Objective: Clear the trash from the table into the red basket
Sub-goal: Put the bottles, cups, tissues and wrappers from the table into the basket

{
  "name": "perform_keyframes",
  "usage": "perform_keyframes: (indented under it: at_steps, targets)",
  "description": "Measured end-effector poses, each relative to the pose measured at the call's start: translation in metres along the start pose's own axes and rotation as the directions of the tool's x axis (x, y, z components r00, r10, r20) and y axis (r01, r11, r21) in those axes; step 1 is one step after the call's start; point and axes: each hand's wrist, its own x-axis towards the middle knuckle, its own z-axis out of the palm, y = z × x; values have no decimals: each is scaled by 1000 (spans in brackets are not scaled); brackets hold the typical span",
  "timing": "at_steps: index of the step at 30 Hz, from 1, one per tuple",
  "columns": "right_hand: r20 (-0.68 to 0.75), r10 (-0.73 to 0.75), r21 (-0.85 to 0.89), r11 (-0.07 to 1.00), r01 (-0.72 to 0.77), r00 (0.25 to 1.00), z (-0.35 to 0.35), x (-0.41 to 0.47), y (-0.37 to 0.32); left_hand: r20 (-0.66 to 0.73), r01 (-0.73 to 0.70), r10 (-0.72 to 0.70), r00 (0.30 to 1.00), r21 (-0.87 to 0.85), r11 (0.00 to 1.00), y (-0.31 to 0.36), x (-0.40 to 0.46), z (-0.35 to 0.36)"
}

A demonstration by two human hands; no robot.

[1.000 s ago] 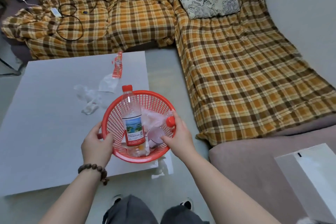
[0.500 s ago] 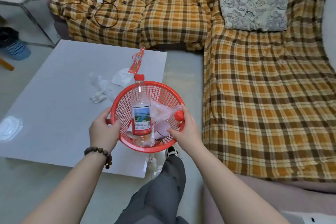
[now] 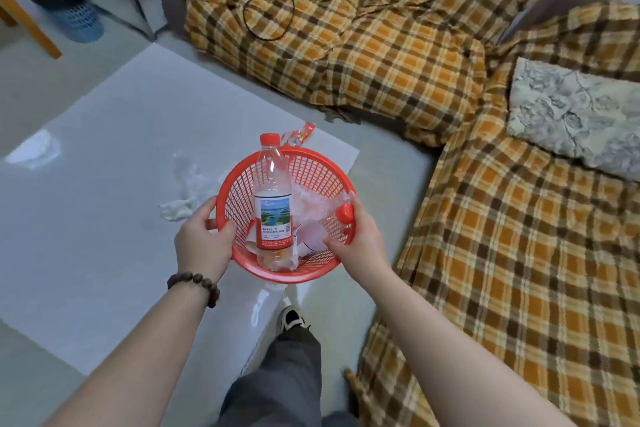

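We hold the red basket (image 3: 313, 168) with both hands, above the near corner of the worktop (image 3: 86, 204). Our left hand (image 3: 202, 244) grips the rim at the left side, fingers curled over the edge. Our right hand (image 3: 358, 241) grips the rim at the right side, thumb inside the wall.

Inside the basket stands a clear bottle (image 3: 273, 204) with a red cap, leaning against the far wall. A second red-capped bottle (image 3: 332, 222) lies beside it on crumpled plastic.

Trash remains on the worktop: a white crumpled tissue (image 3: 176, 211) just left of the basket, clear plastic wrap (image 3: 188, 175) beyond it, and a red wrapper (image 3: 298, 136) at the far edge, partly hidden by the first bottle.

We judge the collecting step to be partly done. The next move calls for freeing one hand, most likely the left, to pick up the tissue while the other steadies the basket.
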Motion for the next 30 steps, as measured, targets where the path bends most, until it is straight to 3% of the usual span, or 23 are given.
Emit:
perform_keyframes:
  at_steps: [7,12,16,20,30]
  targets:
    - [163,-123,-62,989,134,979,20,71,-37,-197,87,-90,976,-24,996,8,28,-10]
    - [370,-247,-118,944,309,895,66,92,-66,-398,196,-217,891,-93,976,-15,17,-42]
    - [559,-323,-92,891,444,764,106,97,-88,-551,274,-341,762,-203,940,-30,-6,-61]
    - [740,-313,-61,851,522,596,136,96,-107,-677,338,-451,582,-303,891,-34,-34,-69]
    - [945,-243,57,784,618,220,185,89,-121,-772,432,-575,271,-436,790,-48,-83,-57]
